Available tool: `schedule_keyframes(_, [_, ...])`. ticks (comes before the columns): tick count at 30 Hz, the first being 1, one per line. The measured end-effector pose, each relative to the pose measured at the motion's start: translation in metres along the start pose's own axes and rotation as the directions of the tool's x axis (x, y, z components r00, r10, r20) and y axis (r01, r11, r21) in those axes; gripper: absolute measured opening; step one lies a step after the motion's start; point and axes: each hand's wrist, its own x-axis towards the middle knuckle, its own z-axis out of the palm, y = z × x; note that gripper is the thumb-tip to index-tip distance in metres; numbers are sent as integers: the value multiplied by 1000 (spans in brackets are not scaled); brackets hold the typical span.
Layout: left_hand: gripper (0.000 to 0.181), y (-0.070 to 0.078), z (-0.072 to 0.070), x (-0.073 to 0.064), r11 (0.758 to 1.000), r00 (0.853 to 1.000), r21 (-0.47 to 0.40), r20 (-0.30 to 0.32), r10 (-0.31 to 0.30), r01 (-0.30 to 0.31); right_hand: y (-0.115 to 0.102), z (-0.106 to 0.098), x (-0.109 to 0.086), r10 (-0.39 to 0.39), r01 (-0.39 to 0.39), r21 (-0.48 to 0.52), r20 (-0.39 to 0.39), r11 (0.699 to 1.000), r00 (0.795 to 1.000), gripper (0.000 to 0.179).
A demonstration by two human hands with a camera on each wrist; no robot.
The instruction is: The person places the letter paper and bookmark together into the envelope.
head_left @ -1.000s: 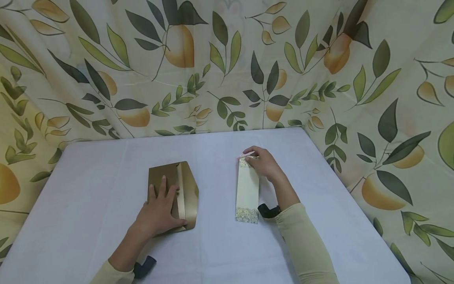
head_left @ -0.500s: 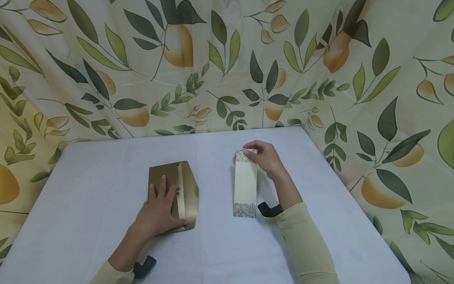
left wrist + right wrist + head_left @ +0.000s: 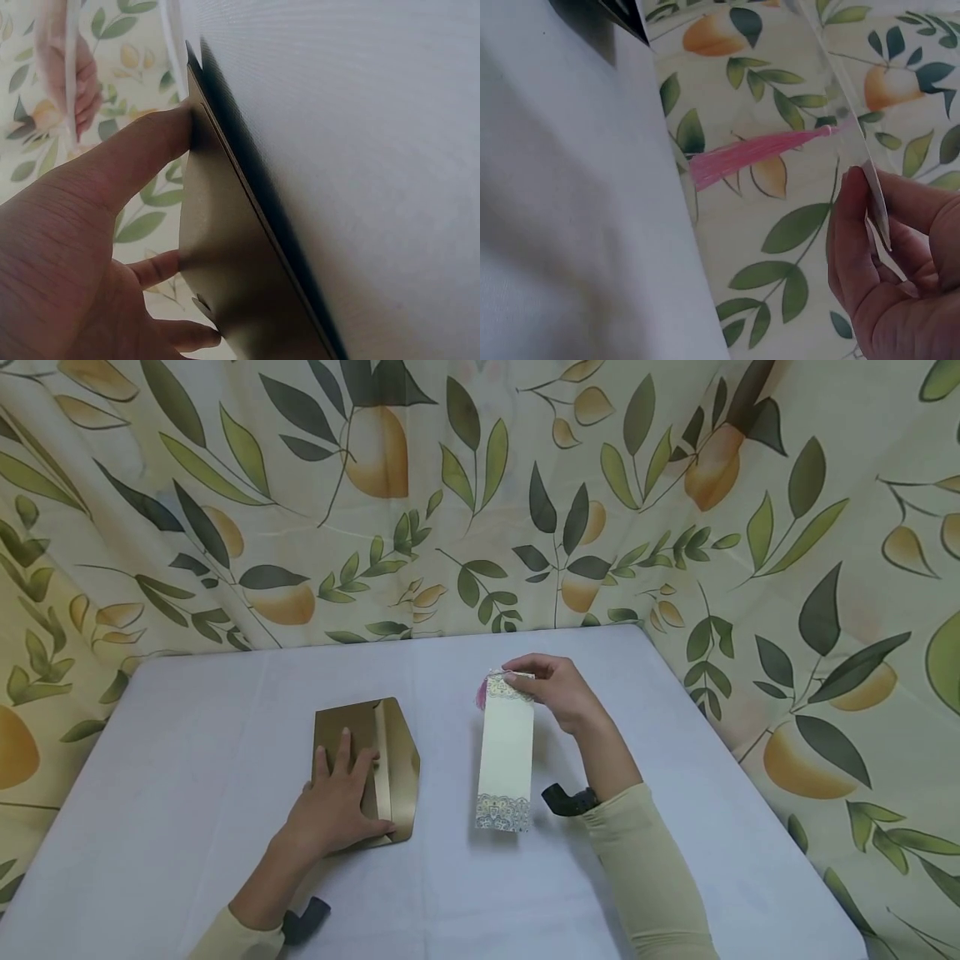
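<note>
A gold envelope (image 3: 341,722) lies on the white table with its pointed flap (image 3: 403,768) opened out to the right. My left hand (image 3: 330,810) rests on it with fingers spread, and in the left wrist view the fingertips touch the envelope's face (image 3: 225,225). Between thumb and fingers, my right hand (image 3: 558,693) pinches the top end of a cream bookmark (image 3: 506,743) with lace-like patterned bands at both ends. The bookmark is raised over the table, its shadow beneath it. From its top hangs a pink tassel (image 3: 761,155), mostly hidden behind the bookmark in the head view.
The white cloth-covered table (image 3: 202,735) stretches around both hands. Behind it hangs a curtain (image 3: 465,568) printed with leaves and fruit. Dark camera mounts (image 3: 567,801) sit on both wrists.
My right hand has lifted the bookmark off the table and moved it left, towards the envelope. The pink tassel now shows at its left side. The left hand stays in place.
</note>
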Motion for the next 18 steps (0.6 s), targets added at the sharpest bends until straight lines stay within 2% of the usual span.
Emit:
schedule_keyframes(12, [100,1,0,1,1000,1000,0,0,-1,1,8,18,4,40,-41,23,42,999,998,23])
schedule_keyframes(18, [103,2,1,1,1000,1000,6,2,-7,7,11,28,6,79,-87,74,99,993,992,24])
